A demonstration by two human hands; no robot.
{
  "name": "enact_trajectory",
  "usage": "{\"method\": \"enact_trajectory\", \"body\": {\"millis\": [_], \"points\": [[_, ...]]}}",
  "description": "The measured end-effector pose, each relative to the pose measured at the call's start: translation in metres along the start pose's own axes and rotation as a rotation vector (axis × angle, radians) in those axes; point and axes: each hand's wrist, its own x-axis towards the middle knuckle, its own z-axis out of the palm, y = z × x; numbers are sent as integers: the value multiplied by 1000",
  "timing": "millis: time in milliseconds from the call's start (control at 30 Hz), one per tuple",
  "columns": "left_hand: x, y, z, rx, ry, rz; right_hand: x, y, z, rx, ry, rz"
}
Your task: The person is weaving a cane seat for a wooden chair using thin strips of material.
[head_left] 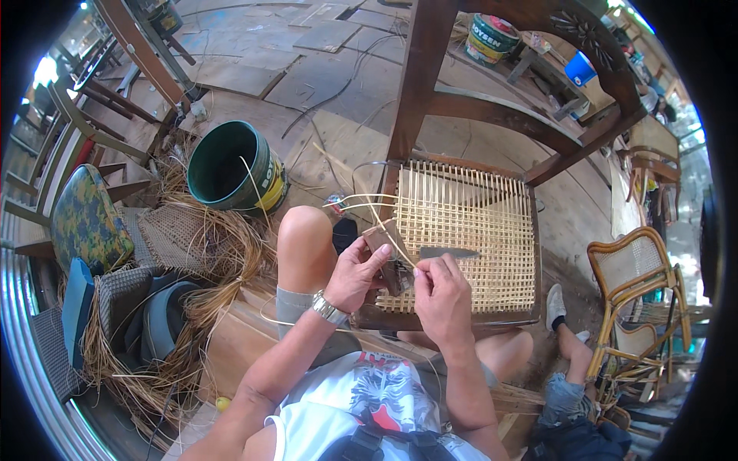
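Observation:
My left hand [352,275], with a metal watch on its wrist, is closed around a small brown wooden block [383,235] at the left edge of a woven cane seat. A thin pale cane strip [397,247] runs over the block to my right hand [443,298], whose thumb and fingers pinch it. The seat [477,223] is an open grid of cane in a dark wooden chair frame [412,92]. A dark knife blade [448,252] shows just beyond my right fingers; I cannot tell whether it lies on the seat. Loose strip ends curve out from the seat's left side.
A green bucket [231,165] stands to the left, beside heaps of loose cane [223,246] and a camouflage-patterned cushion [91,219]. A rattan chair [634,269] is at the right, near another person's leg [573,349]. Another paint bucket [490,38] stands beyond the chair.

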Motion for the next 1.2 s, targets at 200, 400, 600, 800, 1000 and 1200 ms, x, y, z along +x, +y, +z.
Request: {"method": "enact_trajectory", "body": {"millis": [200,400,600,800,1000,1200], "points": [[3,-3,-3,-70,-52,-77,-6,7,13,-50,-15,-43],[-1,-6,5,-124,-71,-29,-14,16,29,158,311,-64],[-9,-15,2,-91,5,-12,-14,34,18,217,32,187],[-17,-8,-3,-134,-87,-131,-18,43,9,638,-386,420],[-37,27,0,683,28,-163,-17,39,14,713,-402,164],[-56,47,4,1252,35,626,-18,41,11,906,-445,304]]}}
